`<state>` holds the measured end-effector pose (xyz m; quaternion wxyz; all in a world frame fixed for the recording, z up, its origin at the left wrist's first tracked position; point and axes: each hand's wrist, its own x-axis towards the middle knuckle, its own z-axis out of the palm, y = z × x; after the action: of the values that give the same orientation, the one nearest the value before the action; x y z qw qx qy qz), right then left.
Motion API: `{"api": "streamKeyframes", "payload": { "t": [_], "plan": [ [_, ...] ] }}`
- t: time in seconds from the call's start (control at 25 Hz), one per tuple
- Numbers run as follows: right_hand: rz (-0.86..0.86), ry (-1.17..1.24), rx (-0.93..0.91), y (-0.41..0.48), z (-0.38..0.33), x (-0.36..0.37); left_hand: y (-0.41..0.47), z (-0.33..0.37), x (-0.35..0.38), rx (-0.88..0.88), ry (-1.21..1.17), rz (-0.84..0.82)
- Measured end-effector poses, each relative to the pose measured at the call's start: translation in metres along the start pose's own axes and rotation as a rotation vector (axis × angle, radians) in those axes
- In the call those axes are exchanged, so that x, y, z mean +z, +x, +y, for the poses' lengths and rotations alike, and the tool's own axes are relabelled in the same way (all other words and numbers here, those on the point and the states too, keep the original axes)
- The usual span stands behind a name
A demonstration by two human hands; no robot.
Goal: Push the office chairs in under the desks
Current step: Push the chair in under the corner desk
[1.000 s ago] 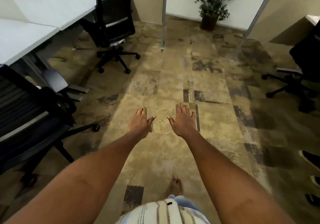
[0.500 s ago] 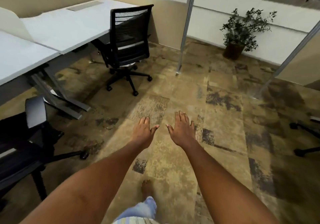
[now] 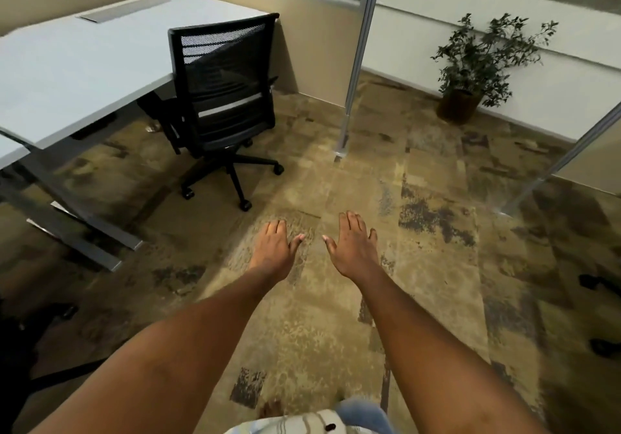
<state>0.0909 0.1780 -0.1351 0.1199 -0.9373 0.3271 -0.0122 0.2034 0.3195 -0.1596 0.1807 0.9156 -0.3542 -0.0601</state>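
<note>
Chair [image 3: 221,97] nearer (beyond empty hands [image 3: 312,248]).

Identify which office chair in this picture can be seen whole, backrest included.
The mesh-back chair beside the white desk, ahead-left of both empty hands. The others are only dark fragments: one cut off at the lower-left edge, one showing just casters at the right edge.

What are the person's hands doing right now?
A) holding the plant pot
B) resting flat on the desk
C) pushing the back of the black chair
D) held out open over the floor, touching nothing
D: the left hand and the right hand are spread open above the carpet, well short of the black chair, which stands beside the desk.
</note>
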Motion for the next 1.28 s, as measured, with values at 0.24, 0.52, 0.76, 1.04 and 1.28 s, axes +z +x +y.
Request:
{"api": "streamKeyframes", "payload": {
  "t": [0.24,0.52,0.76,1.04,1.28],
  "plan": [
    [0.0,0.032,-0.079,0.155,0.038,-0.007,0.128,0.014,0.014,-0.114,0.028,0.024],
    [-0.051,-0.001,-0.327,0.314,0.041,-0.036,0.259,0.04,-0.005,-0.303,-0.02,0.189],
    [-0.057,0.034,-0.521,0.421,-0.007,-0.047,0.343,0.022,-0.034,-0.408,-0.04,0.31],
    [-0.006,0.068,-0.604,0.555,-0.077,-0.058,0.48,-0.03,-0.071,-0.426,-0.113,0.432],
    [0.015,0.12,-0.639,0.663,-0.134,-0.083,0.585,-0.075,-0.128,-0.388,-0.051,0.532]
  ]
}}
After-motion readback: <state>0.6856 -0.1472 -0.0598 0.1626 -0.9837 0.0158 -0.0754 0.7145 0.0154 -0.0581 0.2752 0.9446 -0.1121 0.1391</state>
